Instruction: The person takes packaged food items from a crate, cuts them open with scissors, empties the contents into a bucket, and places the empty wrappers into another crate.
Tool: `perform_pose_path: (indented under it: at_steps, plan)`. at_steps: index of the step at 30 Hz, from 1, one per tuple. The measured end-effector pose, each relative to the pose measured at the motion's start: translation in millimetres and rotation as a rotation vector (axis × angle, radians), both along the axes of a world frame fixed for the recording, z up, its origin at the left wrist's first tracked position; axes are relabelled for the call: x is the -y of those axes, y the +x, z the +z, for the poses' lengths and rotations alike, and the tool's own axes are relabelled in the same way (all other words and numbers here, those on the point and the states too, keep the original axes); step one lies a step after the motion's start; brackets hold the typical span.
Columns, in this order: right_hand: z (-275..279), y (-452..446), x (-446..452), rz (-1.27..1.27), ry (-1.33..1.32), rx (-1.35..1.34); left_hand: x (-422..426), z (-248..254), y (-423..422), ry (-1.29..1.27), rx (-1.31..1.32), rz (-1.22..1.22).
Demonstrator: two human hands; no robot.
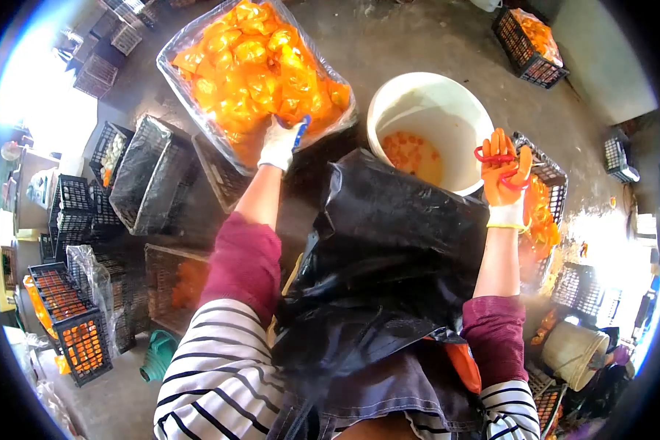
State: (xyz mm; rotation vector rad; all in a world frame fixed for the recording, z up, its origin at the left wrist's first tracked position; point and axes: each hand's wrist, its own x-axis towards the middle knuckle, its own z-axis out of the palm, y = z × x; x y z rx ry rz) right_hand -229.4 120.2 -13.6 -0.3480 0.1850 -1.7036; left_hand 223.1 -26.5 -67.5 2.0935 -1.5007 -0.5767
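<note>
My left hand (280, 143), in a white glove with blue on it, reaches to the near edge of a heap of shiny orange pieces (260, 73). Their exact kind is unclear. Its visible fingers are apart, and I see nothing held in them. The heap fills a crate lined with clear plastic (174, 77). My right hand (502, 180), in an orange glove, has the red loop handles of what look like scissors (493, 155) around its fingers; no blades show. Beside it stands a white bucket (389, 99) with small orange-red pieces in the bottom.
Black plastic sheeting (396, 242) covers my lap. A crate of orange pieces (557, 176) stands right of my right hand. Black crates (73, 323) stand at the left, near a green object (158, 356). Another filled crate (524, 51) is at the back right; a pale bucket (576, 352) lies lower right.
</note>
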Motion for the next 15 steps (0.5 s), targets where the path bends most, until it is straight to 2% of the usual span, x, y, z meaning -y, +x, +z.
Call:
perform_pose_path:
  at_steps: [2,4,5,6,7,9,11,12,14,15]
  plan:
    - [-2,1,5,0.007,0.108,0.015,10,-7,-12,0.085,0.264,-0.035]
    - [6,7,6,0.055,0.093,-0.043,16,3,-15,0.163,0.289,-0.022]
    - [6,8,8,0.099,0.057,-0.064,27,-17,2,0.085,0.111,-0.079]
    - [8,11,10,0.143,0.017,-0.082,18,3,4,0.067,-0.072,-0.085]
    - [11,13,10,0.078,0.095,-0.107,22,-12,13,-0.038,-0.385,-0.087]
    - [16,19,8,-0.054,0.250,-0.155,31,-40,38,-0.192,-0.720,-0.187]
    - [10,12,11,0.065,0.164,-0.121,39,-64,58,-0.305,-0.979,-0.331]
    - [9,10,12,0.126,0.117,-0.104,18,-30,52,-0.208,-1.323,-0.288]
    - [14,22,7,-0.032,0.291,-0.189,4,-4,44,-0.169,-1.330,-0.292]
    - [17,27,6,-0.116,0.374,-0.231,5,2,41,-0.231,-0.995,-0.338]
